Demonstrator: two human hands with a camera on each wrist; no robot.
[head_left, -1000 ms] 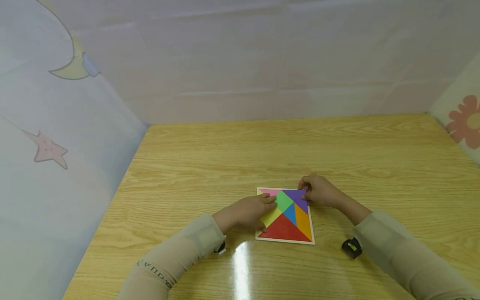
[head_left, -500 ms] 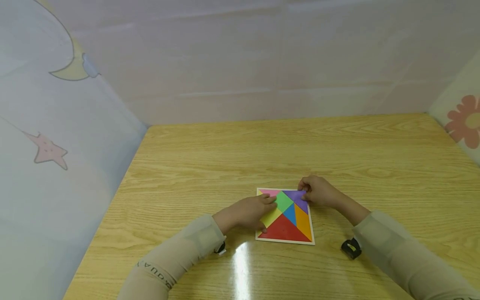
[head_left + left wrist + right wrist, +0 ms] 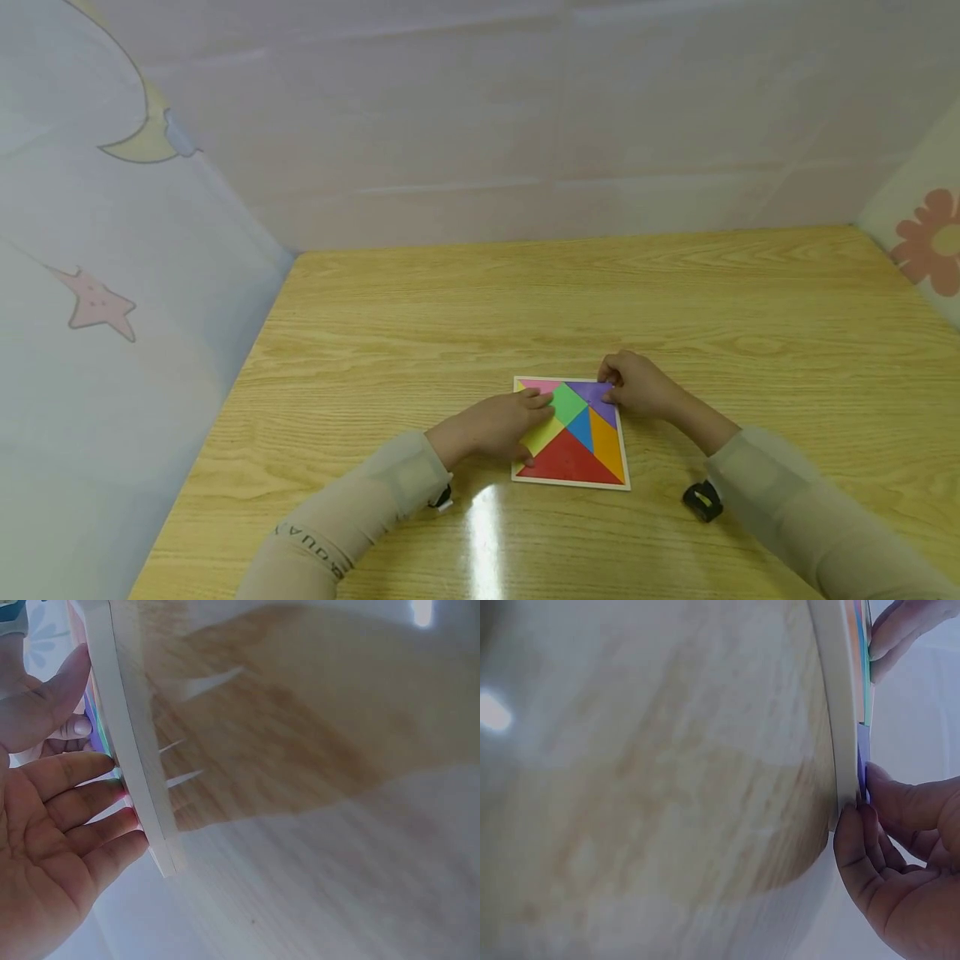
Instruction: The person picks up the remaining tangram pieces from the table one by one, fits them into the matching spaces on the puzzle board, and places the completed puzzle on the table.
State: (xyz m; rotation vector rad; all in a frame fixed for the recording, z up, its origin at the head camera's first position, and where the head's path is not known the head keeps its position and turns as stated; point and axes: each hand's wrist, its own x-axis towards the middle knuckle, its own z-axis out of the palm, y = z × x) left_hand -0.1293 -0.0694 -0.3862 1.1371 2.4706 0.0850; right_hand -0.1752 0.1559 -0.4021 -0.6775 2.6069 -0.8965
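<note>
A square tangram puzzle of coloured pieces in a pale frame lies flat on the table. My left hand rests across its left side, fairly straight fingers on the green square and yellow triangle, thumb by the red triangle. At the far right corner my right hand pinches the purple triangle, thumb on top and curled fingers at the frame's edge. In the right wrist view that purple piece shows between thumb and fingers. Blue triangle, orange parallelogram and partly covered pink triangle lie in place.
The wood-grain table stretches around the puzzle. A pale printed cloth stands behind it and at both sides. A black wrist device hangs under the right sleeve, another under the left.
</note>
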